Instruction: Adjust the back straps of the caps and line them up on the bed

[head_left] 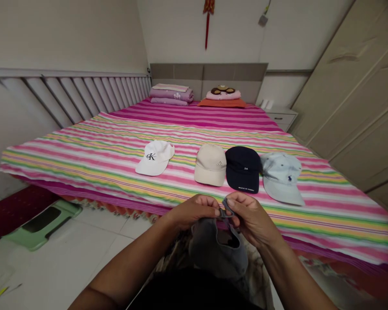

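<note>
My left hand [194, 211] and my right hand [250, 217] pinch the back strap [228, 209] of a grey baseball cap [215, 254] between them, just off the near bed edge. The cap hangs below my hands, with its strap opening facing me. Several other baseball caps lie in a row on the striped bedspread [330, 211]: a white one with a black logo [155, 158], a beige one [211, 165], a navy one [243, 169] and a pale blue one with a small dark logo [282, 178]. The navy cap is the nearest to my right hand, but neither hand touches it.
Folded purple bedding [171, 94] and pillows [223, 97] lie at the bed's head, before a grey headboard [208, 77]. A wardrobe [352, 94] stands to the right, a white nightstand [281, 116] beyond the bed, and a green stool [42, 224] on the tiled floor at left.
</note>
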Tool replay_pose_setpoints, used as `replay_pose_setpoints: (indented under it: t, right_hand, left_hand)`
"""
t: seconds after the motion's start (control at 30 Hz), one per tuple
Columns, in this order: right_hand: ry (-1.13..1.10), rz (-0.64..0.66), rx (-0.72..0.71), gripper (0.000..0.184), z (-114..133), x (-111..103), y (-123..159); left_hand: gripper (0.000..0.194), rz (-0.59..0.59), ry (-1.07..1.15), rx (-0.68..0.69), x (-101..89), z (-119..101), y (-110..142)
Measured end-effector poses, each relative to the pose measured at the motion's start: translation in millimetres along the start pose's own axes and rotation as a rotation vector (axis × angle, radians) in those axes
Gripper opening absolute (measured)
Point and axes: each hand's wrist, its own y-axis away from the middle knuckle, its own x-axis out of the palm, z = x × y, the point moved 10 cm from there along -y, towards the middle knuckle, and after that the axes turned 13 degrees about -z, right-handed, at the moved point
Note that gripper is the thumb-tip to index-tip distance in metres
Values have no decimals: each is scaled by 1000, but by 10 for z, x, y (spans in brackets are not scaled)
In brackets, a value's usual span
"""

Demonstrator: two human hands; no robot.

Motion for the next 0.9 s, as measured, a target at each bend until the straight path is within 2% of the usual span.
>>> replay_pose_setpoints:
  t: [0.1, 0.23, 0.4, 0.53, 0.7, 0.9]
  right_hand:
    - [-30, 0, 29, 24, 27, 24, 43]
    - [22, -28, -10, 23, 77, 17, 65]
    - [175, -18, -71, 21, 31, -16, 19]
    - [197, 3, -69, 20, -6, 3, -1]
    - [213, -30, -53, 23, -2, 10, -6]
    - [431, 16, -168, 22, 93, 52, -9]
  left_hand:
    - [18, -48, -68, 71, -21, -114, 54]
    - [17, -105, -92, 224, -55, -297, 126]
    - [17, -126, -66, 173, -99, -204, 118]
    - [17, -122, -45, 192, -94, -200, 108]
    - [20, -126, -54, 149, -84, -161, 105]
    - [16, -108, -47, 60, -100, -52, 82]
